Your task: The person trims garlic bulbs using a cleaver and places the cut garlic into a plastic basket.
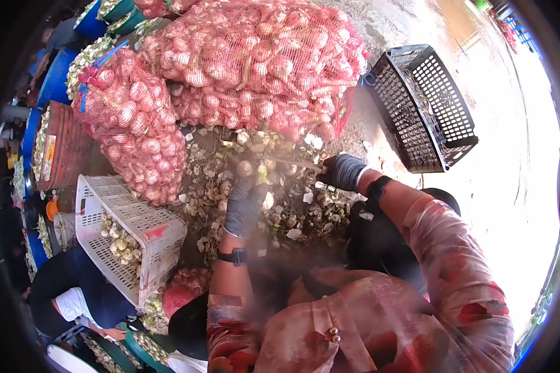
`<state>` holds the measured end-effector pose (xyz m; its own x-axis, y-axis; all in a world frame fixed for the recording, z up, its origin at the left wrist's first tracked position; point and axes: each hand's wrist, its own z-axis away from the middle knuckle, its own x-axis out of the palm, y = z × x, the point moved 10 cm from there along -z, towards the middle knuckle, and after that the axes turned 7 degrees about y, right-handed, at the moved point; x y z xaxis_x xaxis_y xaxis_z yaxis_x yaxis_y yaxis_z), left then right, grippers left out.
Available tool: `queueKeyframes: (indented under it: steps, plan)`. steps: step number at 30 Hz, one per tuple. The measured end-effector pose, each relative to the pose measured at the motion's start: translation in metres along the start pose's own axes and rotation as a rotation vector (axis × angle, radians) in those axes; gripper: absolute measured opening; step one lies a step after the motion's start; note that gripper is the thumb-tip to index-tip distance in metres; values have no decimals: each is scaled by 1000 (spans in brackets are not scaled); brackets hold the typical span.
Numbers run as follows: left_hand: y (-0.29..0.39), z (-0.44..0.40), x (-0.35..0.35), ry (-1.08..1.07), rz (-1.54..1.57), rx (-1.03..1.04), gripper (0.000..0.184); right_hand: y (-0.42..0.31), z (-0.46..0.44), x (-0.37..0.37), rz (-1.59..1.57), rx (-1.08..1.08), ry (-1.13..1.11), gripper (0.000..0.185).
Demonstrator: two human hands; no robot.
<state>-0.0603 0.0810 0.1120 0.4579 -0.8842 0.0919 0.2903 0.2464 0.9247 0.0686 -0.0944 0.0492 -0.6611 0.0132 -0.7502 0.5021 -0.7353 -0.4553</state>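
My left hand [246,208], in a grey glove blurred by motion or haze, is closed around a garlic bulb [245,168] whose pale head shows above the fingers. In my right hand [344,171], gloved in dark and grey, is the handle of a knife. The knife blade [295,163] points left toward the garlic and looks blurred; whether it touches the bulb I cannot tell. Beneath both hands spreads a heap of garlic trimmings [311,217], with skins, cut stems and some bulbs.
Pink mesh sacks of garlic [255,56] lie ahead, and another sack [137,118] leans at the left. A white crate [158,227] tipped on its side holds bulbs. A black crate [426,112] stands at the right. A person [74,292] works at the lower left.
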Motion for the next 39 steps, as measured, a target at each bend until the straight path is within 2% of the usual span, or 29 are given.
queueKeyframes:
  steps: [1,2,3,5,6,8,9,10,11,12,13,15,16,17,18,19,20,21,23,24,28,29,31,33,35,37,38,39]
  plan:
    - [-3,2,2,-25,16,25,27,11,-8,20,-67,-19,29,46]
    - [20,10,15,-25,-56,92,28,-27,19,-25,-235,16,142,55]
    - [22,11,26,-65,63,39,31,-53,26,-37,-568,-135,288,58]
    - [39,20,48,-172,-308,179,36,-98,31,-58,-795,-352,320,51]
    - [45,29,57,-208,-430,222,38,-101,32,-63,-802,-342,312,51]
    - [56,37,42,-22,-59,109,65,-89,20,-66,-722,-98,256,45]
    - [58,37,40,-11,-62,114,65,-93,22,-71,-723,-109,252,45]
    - [64,39,41,-43,35,164,72,-82,23,-57,-958,71,135,42]
    - [57,34,37,-7,6,220,71,-75,28,-37,-1183,262,11,40]
    - [51,29,34,32,-25,275,71,-76,26,-21,-1328,258,-9,37]
    - [49,24,33,72,-57,328,70,-79,31,-18,-1324,261,-10,37]
    - [32,23,31,59,205,288,63,-88,36,-12,-1228,216,-55,35]
    - [42,28,34,55,178,263,60,-83,34,-10,-1227,220,-52,35]
    - [52,34,37,51,150,238,57,-79,28,-27,-1055,33,132,35]
    - [45,33,36,-19,348,204,54,-80,28,-42,-874,-150,307,34]
    - [39,31,35,-90,544,167,51,-90,40,-61,-655,-204,353,32]
    - [30,27,26,-66,508,159,49,-101,54,-82,-436,-249,409,30]
    - [33,25,22,-64,506,157,49,-108,65,-95,-438,-248,407,30]
    - [54,28,24,38,-669,442,43,-133,81,-93,-72,-388,303,26]
    - [59,34,28,69,-909,549,43,-140,87,-91,-22,-443,302,21]
    - [44,30,12,127,-162,428,41,-143,82,-72,18,-439,221,21]
    - [36,28,9,144,-94,425,41,-141,78,-65,19,-438,220,21]
    - [21,24,0,194,-129,442,40,-135,71,-51,61,-436,223,23]
    - [-3,17,-12,256,-324,533,39,-130,67,-45,54,-428,207,24]
    - [-37,12,-17,257,-681,698,38,-120,59,-32,45,-427,190,26]
    - [-80,7,0,-18,-1267,620,38,-101,47,-20,40,-381,232,31]
    - [-68,11,2,-11,-1267,626,38,-106,51,-25,69,-391,232,34]
    - [-59,16,4,-31,-1067,567,37,-108,52,-27,72,-393,235,34]
